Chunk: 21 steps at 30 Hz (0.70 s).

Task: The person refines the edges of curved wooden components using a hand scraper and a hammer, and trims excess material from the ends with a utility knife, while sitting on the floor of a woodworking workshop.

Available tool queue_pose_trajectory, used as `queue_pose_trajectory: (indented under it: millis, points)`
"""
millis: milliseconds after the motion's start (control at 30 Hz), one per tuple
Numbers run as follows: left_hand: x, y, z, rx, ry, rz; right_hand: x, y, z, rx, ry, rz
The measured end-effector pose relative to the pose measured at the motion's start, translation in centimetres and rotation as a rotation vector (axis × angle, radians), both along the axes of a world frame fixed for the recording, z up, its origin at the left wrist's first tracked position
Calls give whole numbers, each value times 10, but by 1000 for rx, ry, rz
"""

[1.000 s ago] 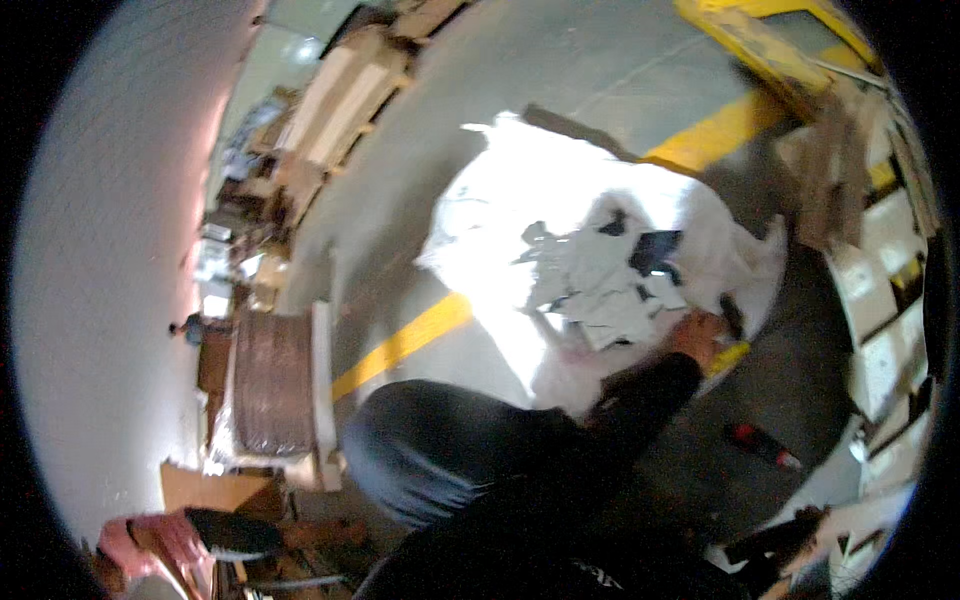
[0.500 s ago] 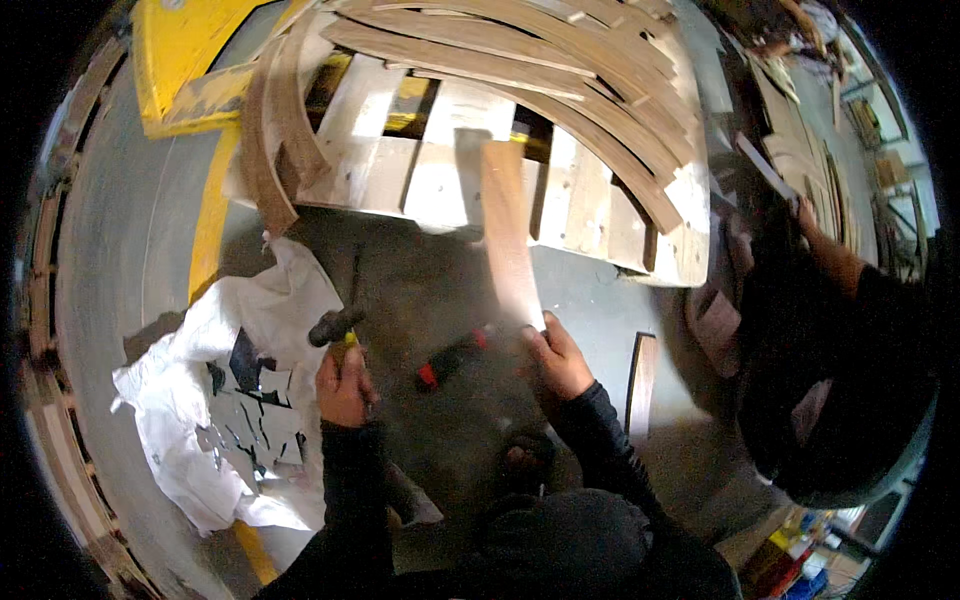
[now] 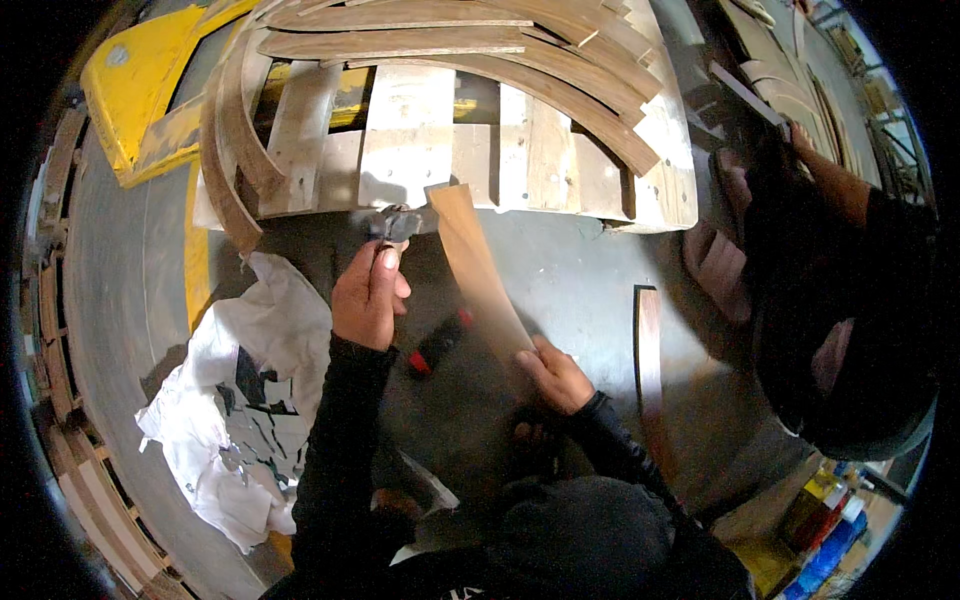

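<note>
My left hand (image 3: 366, 298) is closed around a hammer (image 3: 397, 225), close under its dark, slightly blurred head. In my right hand (image 3: 560, 376) is the lower end of a curved wooden slat (image 3: 474, 262), pinched between thumb and fingers. The slat slants up and left, so its far end comes close to the hammer head near the pallet edge. Below the slat, a black and red tool (image 3: 436, 346) lies on the floor; its kind I cannot make out. My left fingers hide most of the hammer's handle.
A wooden pallet (image 3: 410, 130) ahead carries several curved slats (image 3: 570, 95). Left of me lies a white sack (image 3: 215, 400) with dark scraps. One wood strip (image 3: 649, 340) rests on the floor at right. Another person (image 3: 840, 300) works there. Yellow equipment (image 3: 130, 95) stands far left.
My left hand has moved up and right with the hammer, toward the slat's far end. The slat has tilted left and its far end sits lower. The view has shifted slightly.
</note>
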<state>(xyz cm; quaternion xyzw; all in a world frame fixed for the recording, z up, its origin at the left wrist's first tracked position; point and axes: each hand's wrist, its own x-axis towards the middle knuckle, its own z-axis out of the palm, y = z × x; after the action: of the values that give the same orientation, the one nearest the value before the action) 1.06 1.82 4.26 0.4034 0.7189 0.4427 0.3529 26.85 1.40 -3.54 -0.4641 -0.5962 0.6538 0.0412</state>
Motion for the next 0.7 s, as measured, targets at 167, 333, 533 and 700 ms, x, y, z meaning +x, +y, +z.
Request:
queue_pose_trajectory:
  millis: [167, 333, 533, 700]
  points:
    - [7, 7, -20, -109, 140, 4, 2, -1, -1, 49, -75, -5]
    - [9, 17, -11, 82, 604, -63, -11, 8, 9, -7, -146, 3]
    - [15, 14, -10, 84, 698, -90, -14, 8, 10, -30, -198, 12]
    - [11, 27, -7, 31, 730, -168, -11, 4, 5, 37, -185, -4]
